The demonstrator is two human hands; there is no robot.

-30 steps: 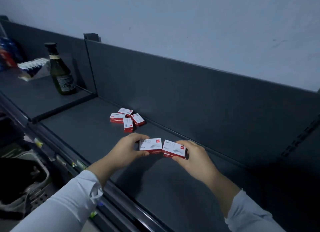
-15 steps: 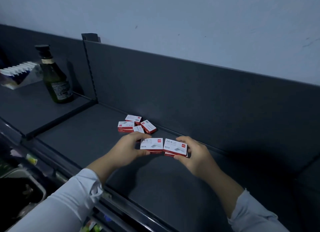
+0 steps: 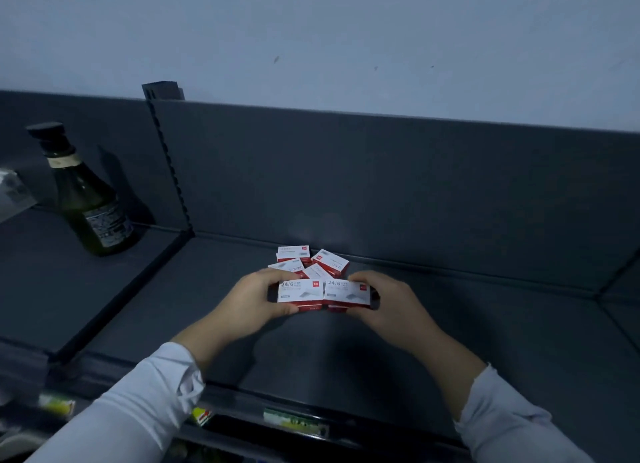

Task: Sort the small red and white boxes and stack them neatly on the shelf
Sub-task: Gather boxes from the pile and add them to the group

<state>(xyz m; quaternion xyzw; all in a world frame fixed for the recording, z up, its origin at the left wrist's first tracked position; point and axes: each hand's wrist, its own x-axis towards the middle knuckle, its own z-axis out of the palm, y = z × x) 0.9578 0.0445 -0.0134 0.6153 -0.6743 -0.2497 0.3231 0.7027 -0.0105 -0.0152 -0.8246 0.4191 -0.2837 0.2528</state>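
Compared with 1 second ago: both held boxes now butted edge to edge and squared up, no longer angled apart; also carried toward 12 o'clock, closer to the loose pile. Judged meaning for the task: alignment step nearly done, pair ready to be set down as a neat row or joined with the rest.

Left hand (image 3: 256,301): thumb and fingers clamped on the left box (image 3: 300,292), thumb at the near edge, fingers over the far edge.

Right hand (image 3: 391,305): likewise clamped on the right box (image 3: 347,293); a further red edge visible beneath, so possibly 2 boxes stacked in this grip, not certain.

Held pair: centre of the dark shelf (image 3: 346,355), whether lifted or resting on it not clear; white top faces printed "24/6", small red logo at the corner, red sides, flat rectangular form.

Loose pile (image 3: 308,262): 4 or so matching boxes at 12 o'clock of the hands, close to the back panel (image 3: 381,185), lying at mixed angles, some overlapping, still unsorted.

Green bottle (image 3: 88,206): upright at 10 o'clock on the neighbouring shelf section, well apart.
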